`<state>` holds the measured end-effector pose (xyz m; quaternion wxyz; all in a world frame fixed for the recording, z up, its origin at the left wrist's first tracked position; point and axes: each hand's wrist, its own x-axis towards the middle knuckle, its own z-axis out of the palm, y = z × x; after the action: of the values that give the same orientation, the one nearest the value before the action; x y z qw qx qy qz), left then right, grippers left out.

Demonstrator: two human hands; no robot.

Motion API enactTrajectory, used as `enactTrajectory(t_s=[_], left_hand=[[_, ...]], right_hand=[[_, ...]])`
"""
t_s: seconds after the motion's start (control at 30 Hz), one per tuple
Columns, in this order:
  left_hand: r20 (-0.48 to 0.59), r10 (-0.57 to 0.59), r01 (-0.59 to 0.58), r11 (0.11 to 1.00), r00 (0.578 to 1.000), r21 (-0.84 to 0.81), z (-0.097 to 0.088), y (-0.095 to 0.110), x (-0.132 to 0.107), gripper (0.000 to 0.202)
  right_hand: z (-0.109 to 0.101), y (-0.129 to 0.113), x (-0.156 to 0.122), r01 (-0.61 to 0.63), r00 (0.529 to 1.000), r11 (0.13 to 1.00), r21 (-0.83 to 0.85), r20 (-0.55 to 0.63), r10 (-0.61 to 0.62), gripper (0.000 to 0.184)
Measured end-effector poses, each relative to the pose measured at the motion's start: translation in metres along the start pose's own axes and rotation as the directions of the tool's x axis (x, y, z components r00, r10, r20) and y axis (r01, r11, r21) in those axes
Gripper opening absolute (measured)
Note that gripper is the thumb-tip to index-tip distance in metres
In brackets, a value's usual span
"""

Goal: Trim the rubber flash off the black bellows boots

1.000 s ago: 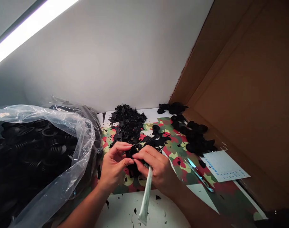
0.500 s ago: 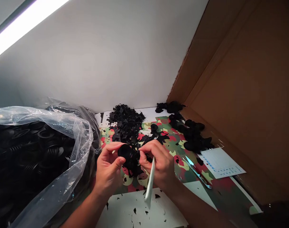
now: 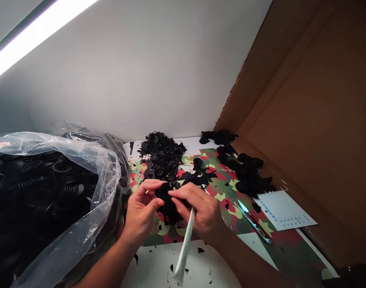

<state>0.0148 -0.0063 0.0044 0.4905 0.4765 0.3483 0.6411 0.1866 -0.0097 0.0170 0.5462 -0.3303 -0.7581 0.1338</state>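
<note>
Both my hands meet over the camouflage-patterned mat. My left hand pinches a black rubber part between thumb and fingers. My right hand is closed on the same black part and also grips a tool with a white wrapped handle that sticks out toward me. Just beyond the hands lies a heap of black rubber trimmings.
A clear plastic bag full of black ribbed rubber parts fills the left. More black parts lie in a row at the right by a brown cardboard wall. Metal tweezers and a printed paper sheet lie on the mat.
The black part was turned between my fingers: half a second ago its round face showed by my left thumb, now my right fingers cover it again. The white handle swung slightly.
</note>
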Motion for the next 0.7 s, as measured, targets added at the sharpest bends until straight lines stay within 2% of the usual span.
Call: enactTrajectory(t_s=[0.17,0.3,0.37,0.5,0.6,0.7], left_hand=[[0.029,0.069,-0.072,0.991,0.997,0.109,-0.001,0.000,0.001,0.026],[0.040,0.094,-0.100,0.975,0.995,0.197,0.000,0.003,-0.001,0.023],[0.038,0.125,-0.130,0.966,0.991,0.222,0.001,0.005,-0.002,0.022],[0.025,0.196,-0.198,0.966,0.980,0.168,0.003,0.008,-0.002,0.021],[0.030,0.152,-0.154,0.986,0.988,0.059,0.004,0.008,0.000,0.020],[0.027,0.083,-0.083,0.996,0.996,-0.014,0.004,0.005,0.002,0.022]], right_hand=[[0.001,-0.002,0.001,0.122,0.992,0.983,-0.134,0.039,-0.118,0.016],[0.005,-0.002,0.000,0.151,0.988,0.962,-0.227,0.075,-0.138,0.020],[0.008,-0.001,-0.002,0.103,0.994,0.970,-0.221,0.044,-0.096,0.022],[0.006,0.008,0.001,-0.096,0.991,0.978,-0.182,-0.107,0.077,0.021],[-0.003,0.014,0.006,-0.250,0.961,0.959,-0.132,-0.154,0.229,0.018],[-0.009,0.012,0.006,-0.280,0.956,0.959,-0.044,-0.102,0.274,0.020]])
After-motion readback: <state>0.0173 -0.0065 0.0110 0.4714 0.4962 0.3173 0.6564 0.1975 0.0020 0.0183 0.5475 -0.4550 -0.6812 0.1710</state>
